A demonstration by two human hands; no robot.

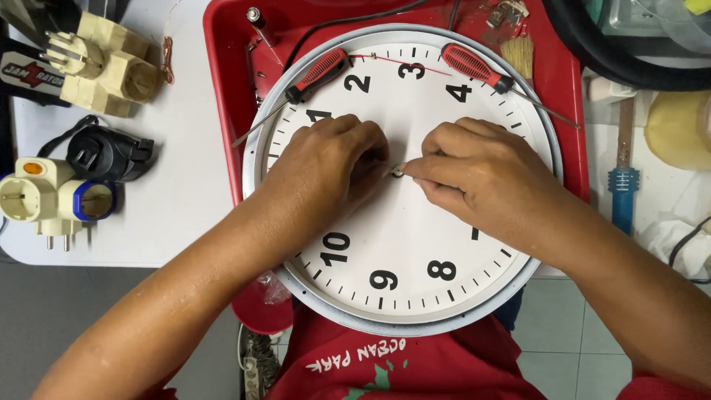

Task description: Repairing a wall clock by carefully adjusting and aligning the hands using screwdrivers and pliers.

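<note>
At centre: both my hands meet over the clock (404, 244) hub (398, 171), dial on a red tray (222, 89).
Left hand (326, 167): curled, fingers hidden.
Right hand (474, 174): fingertips pinched at hub.
Advice: I'd steady the dial, work lightly.

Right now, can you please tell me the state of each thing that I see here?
Wall clock: lying flat, face up, uncovered.
Left hand: resting on the dial, fingers curled at the centre.
Right hand: fingers pinching at the centre hub.
Two red-handled screwdrivers: lying loose on the dial.
Red tray: under the clock.
Plug adapters: unplugged.
</note>
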